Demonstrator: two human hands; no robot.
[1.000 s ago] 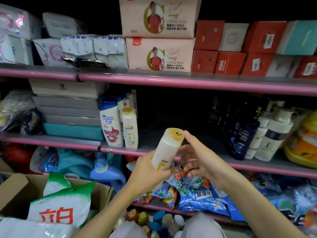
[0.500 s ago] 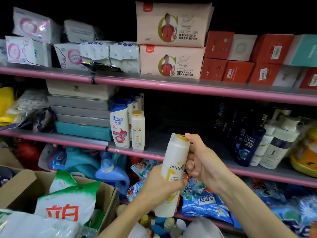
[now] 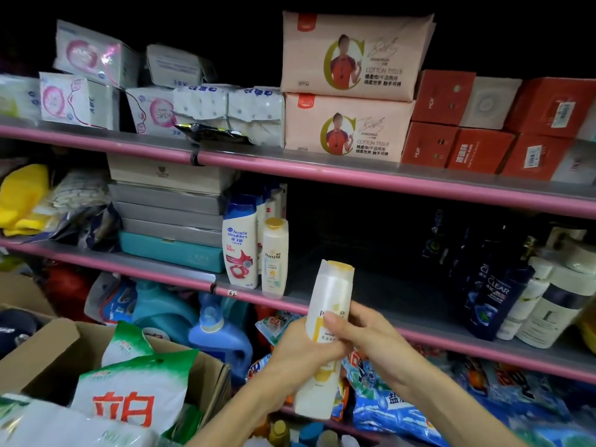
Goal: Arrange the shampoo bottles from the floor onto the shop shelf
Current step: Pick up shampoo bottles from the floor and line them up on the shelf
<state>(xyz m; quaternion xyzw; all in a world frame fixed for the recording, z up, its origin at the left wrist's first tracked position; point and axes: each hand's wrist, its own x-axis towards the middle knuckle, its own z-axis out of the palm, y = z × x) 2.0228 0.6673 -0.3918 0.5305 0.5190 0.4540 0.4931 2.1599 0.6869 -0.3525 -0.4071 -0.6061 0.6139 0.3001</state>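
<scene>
Pink-edged shop shelf has a bare stretch in the middle, with two shampoo bottles standing on its left and dark bottles crowding the right. Both hands clutch a white shampoo bottle upright just in front of that gap: left hand round its lower body, right hand across the label. Half a second ago the right hand was up near the cap.
</scene>
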